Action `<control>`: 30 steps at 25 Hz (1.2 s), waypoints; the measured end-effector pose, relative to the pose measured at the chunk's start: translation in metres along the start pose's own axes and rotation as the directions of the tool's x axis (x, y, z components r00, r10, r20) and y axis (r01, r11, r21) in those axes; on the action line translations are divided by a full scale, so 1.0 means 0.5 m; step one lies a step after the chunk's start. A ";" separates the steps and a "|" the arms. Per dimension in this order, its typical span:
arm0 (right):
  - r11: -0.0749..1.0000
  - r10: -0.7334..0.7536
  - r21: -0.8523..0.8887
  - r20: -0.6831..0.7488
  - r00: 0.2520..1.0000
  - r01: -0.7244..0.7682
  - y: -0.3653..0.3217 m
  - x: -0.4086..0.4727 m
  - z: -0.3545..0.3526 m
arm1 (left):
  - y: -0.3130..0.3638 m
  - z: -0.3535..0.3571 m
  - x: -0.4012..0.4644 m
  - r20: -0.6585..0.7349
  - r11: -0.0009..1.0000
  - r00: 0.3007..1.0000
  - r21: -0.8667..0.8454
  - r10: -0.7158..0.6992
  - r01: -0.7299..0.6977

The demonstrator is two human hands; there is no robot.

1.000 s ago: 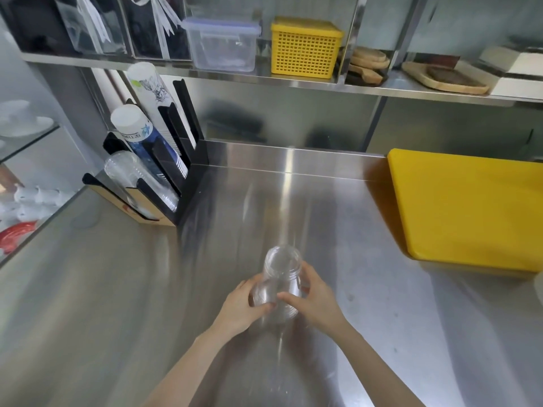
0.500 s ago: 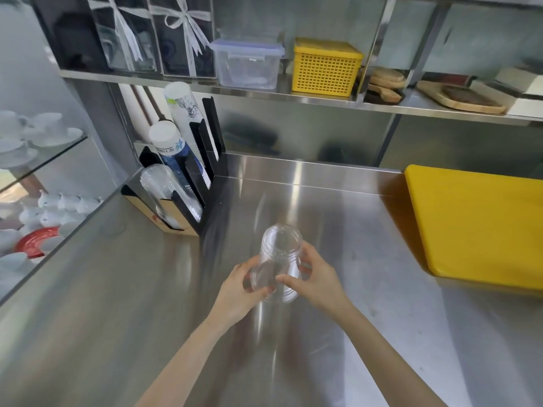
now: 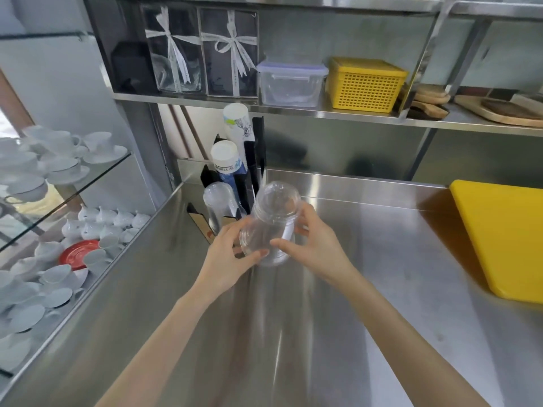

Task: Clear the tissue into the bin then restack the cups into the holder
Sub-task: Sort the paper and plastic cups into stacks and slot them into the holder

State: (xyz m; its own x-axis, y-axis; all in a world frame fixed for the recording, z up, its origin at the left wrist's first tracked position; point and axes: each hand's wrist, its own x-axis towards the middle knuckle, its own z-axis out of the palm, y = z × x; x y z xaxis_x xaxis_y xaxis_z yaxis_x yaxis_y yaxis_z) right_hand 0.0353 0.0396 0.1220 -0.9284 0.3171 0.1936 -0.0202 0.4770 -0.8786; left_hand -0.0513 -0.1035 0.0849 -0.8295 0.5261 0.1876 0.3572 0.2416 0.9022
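Both hands hold a stack of clear plastic cups (image 3: 271,221) above the steel counter, base pointing away from me. My left hand (image 3: 227,257) grips its left side and my right hand (image 3: 317,245) its right side near the rim. Just beyond, at the counter's back left corner, stands the black cup holder (image 3: 252,171). It carries a clear cup stack (image 3: 219,207) in front, a blue-and-white paper cup stack (image 3: 226,160) in the middle and a white flowered stack (image 3: 238,121) behind. No tissue or bin is in view.
A yellow cutting board (image 3: 505,233) lies at the counter's right. The shelf above holds a yellow basket (image 3: 364,83), a clear lidded box (image 3: 291,83) and ribboned boxes. White cups and saucers (image 3: 58,160) fill glass shelves on the left.
Both hands have carried the clear cup stack up and towards the holder at the back left. The view has tilted upward, showing more of the shelves.
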 end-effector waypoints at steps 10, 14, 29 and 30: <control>0.981 -0.158 -0.119 -0.034 0.987 0.153 -0.113 0.187 0.105 | -0.004 -0.179 0.147 -0.094 0.997 0.993 0.029 0.076 -0.073; 0.979 -0.137 -0.155 -0.031 0.990 0.131 -0.103 0.242 0.142 | -0.058 -0.211 0.204 -0.034 0.995 0.998 0.085 0.059 -0.056; 0.936 0.188 -0.319 0.099 0.977 -0.148 0.008 0.268 0.199 | -0.136 -0.190 0.233 0.142 0.956 0.987 0.292 -0.074 0.030; 0.932 0.212 -0.321 0.108 0.971 -0.168 0.013 0.266 0.199 | -0.131 -0.190 0.231 0.140 0.958 0.988 0.286 -0.067 0.024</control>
State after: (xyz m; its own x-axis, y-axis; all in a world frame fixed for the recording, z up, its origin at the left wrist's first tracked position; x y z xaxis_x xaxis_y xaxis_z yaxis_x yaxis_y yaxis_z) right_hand -0.1255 0.0033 0.0986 -0.9462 0.3204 -0.0456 0.2560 0.6548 -0.7111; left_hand -0.2113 -0.1360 0.0846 -0.7830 0.6179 0.0708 0.4450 0.4771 0.7579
